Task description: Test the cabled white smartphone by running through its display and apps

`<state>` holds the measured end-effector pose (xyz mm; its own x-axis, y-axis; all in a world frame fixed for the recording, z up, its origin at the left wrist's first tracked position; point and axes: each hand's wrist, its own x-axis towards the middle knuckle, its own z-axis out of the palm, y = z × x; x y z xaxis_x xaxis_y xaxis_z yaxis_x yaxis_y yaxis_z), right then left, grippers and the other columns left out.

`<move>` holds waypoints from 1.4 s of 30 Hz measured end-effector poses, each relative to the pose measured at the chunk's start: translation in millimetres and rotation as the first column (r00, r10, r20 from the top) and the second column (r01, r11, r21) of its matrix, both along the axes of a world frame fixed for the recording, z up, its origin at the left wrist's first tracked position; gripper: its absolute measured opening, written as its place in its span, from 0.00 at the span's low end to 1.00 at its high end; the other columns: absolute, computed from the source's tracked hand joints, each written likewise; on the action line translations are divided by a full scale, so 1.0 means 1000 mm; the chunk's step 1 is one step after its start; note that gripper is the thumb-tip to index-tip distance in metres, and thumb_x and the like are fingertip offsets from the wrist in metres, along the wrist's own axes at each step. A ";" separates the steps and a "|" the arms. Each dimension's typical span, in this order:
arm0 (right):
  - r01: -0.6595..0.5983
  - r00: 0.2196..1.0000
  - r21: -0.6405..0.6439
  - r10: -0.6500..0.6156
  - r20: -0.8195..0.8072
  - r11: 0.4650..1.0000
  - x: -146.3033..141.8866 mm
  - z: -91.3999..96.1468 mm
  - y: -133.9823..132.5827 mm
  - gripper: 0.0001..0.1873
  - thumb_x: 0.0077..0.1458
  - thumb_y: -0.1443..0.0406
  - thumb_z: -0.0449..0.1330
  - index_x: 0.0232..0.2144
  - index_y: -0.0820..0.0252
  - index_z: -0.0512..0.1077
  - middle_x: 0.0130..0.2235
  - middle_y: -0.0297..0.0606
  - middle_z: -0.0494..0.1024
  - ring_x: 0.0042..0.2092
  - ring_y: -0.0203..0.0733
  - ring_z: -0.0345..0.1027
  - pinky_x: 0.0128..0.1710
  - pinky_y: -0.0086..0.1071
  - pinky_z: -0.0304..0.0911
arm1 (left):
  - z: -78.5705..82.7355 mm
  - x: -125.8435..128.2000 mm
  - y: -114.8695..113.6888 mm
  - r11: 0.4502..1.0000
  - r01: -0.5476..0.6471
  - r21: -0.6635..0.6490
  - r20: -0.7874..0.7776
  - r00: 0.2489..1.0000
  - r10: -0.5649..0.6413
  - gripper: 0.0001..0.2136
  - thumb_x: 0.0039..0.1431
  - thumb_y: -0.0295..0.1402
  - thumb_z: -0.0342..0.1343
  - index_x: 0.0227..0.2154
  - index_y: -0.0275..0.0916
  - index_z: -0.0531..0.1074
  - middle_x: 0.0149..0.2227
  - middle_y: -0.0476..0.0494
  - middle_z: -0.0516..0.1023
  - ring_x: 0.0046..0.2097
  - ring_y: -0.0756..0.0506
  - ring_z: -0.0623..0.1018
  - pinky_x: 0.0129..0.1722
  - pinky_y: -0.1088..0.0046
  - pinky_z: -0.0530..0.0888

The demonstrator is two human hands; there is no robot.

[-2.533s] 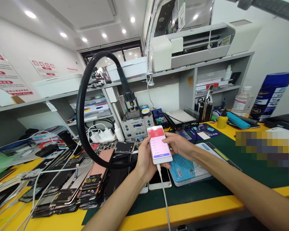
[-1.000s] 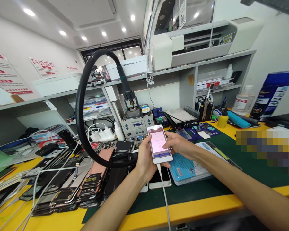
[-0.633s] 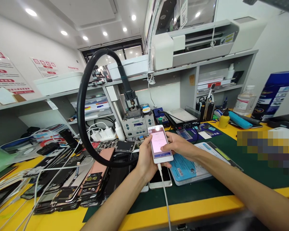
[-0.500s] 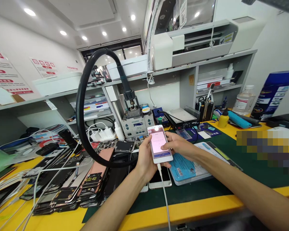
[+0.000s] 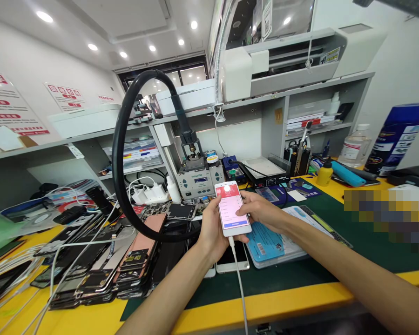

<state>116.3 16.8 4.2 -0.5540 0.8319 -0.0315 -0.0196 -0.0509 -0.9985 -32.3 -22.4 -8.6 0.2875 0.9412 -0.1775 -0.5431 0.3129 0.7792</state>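
Observation:
A white smartphone is held upright between both hands, its lit screen showing a red header, a list and a blue bar. My left hand is wrapped around its left side. My right hand grips the right edge, with the thumb over the screen and the other fingers partly hidden behind. From the phone's lower edge a white charging cable runs down past the bench edge. Beneath the hands another white phone lies on the green mat, partly covered by them.
Stacks of phone screens and parts fill the left, crossed by white cables. A black hose arches up from the hot-air station. A blue packet lies right of the phones. Bottles and a blue can stand back right.
The phone's screen has changed from a pale page with a dark bar to a red-topped list with a blue bar. Both hands keep nearly the same hold.

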 end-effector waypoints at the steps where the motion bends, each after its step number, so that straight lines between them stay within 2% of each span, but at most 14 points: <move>1: -0.006 1.000 0.006 0.006 -0.001 1.000 0.000 0.000 0.000 0.25 0.43 0.69 0.60 0.47 0.61 0.68 0.32 0.38 0.78 0.30 0.42 0.70 0.25 0.31 0.62 | 0.000 0.000 0.000 1.000 -0.002 0.001 -0.002 1.000 0.002 0.27 0.60 0.47 0.49 0.54 0.31 0.67 0.27 0.40 0.77 0.24 0.40 0.78 0.18 0.63 0.77; 6: 0.000 1.000 0.006 0.000 -0.001 1.000 0.000 -0.006 0.004 0.23 0.45 0.68 0.62 0.47 0.59 0.69 0.35 0.39 0.78 0.33 0.43 0.72 0.27 0.31 0.63 | -0.002 0.000 0.001 1.000 0.008 0.017 -0.003 1.000 -0.008 0.27 0.60 0.45 0.50 0.56 0.32 0.67 0.29 0.39 0.77 0.26 0.40 0.78 0.18 0.62 0.77; 12: 0.030 0.998 -0.057 -0.033 -0.049 0.998 -0.001 -0.013 0.010 0.18 0.53 0.63 0.58 0.47 0.57 0.71 0.37 0.40 0.79 0.35 0.44 0.71 0.29 0.33 0.65 | -0.003 0.000 0.002 1.000 0.014 0.012 0.042 0.999 -0.014 0.25 0.60 0.45 0.51 0.56 0.34 0.68 0.34 0.38 0.79 0.28 0.41 0.79 0.20 0.66 0.77; 18: 0.020 0.999 -0.040 -0.021 -0.029 0.999 0.000 -0.011 0.008 0.21 0.46 0.68 0.59 0.46 0.58 0.70 0.36 0.38 0.79 0.34 0.42 0.70 0.30 0.33 0.64 | -0.003 0.000 0.002 1.000 0.001 -0.004 0.031 1.000 0.000 0.25 0.60 0.45 0.51 0.54 0.34 0.70 0.32 0.38 0.79 0.27 0.42 0.79 0.19 0.65 0.78; 24: -0.023 1.000 0.000 0.023 -0.016 1.000 0.001 -0.007 0.005 0.25 0.43 0.69 0.61 0.48 0.60 0.68 0.35 0.39 0.78 0.32 0.42 0.71 0.27 0.31 0.63 | -0.001 0.001 0.001 1.000 -0.004 -0.007 0.028 1.000 0.004 0.25 0.61 0.45 0.50 0.54 0.33 0.70 0.34 0.36 0.79 0.27 0.41 0.79 0.18 0.65 0.77; 29: -0.028 1.000 0.028 0.027 0.014 0.999 0.002 -0.005 0.004 0.26 0.44 0.69 0.62 0.48 0.61 0.66 0.33 0.37 0.77 0.29 0.41 0.70 0.24 0.30 0.61 | 0.000 0.001 0.001 1.000 0.001 0.003 0.038 0.999 -0.001 0.25 0.61 0.45 0.49 0.54 0.33 0.71 0.33 0.37 0.79 0.27 0.40 0.79 0.18 0.64 0.77; 35: -0.023 0.999 0.037 0.022 0.027 0.999 0.002 -0.006 0.005 0.26 0.45 0.69 0.62 0.48 0.61 0.66 0.36 0.39 0.78 0.31 0.41 0.71 0.24 0.31 0.62 | -0.002 0.000 0.002 1.000 0.009 0.017 0.026 1.000 -0.009 0.25 0.61 0.45 0.50 0.55 0.33 0.70 0.31 0.38 0.78 0.27 0.39 0.79 0.18 0.62 0.77; 42: -0.029 0.999 0.041 0.028 0.037 0.999 0.002 -0.005 0.003 0.26 0.44 0.70 0.62 0.49 0.60 0.67 0.35 0.38 0.77 0.31 0.41 0.71 0.26 0.31 0.62 | -0.001 0.001 0.000 1.000 -0.002 -0.005 0.038 0.999 0.002 0.25 0.61 0.45 0.50 0.54 0.32 0.70 0.36 0.35 0.80 0.30 0.42 0.80 0.23 0.68 0.78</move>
<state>118.0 20.3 -0.6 -0.5767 0.8168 -0.0181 0.0179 -0.0096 -0.9998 -31.5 -22.5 -9.7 0.2925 0.9409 -0.1709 -0.5726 0.3155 0.7567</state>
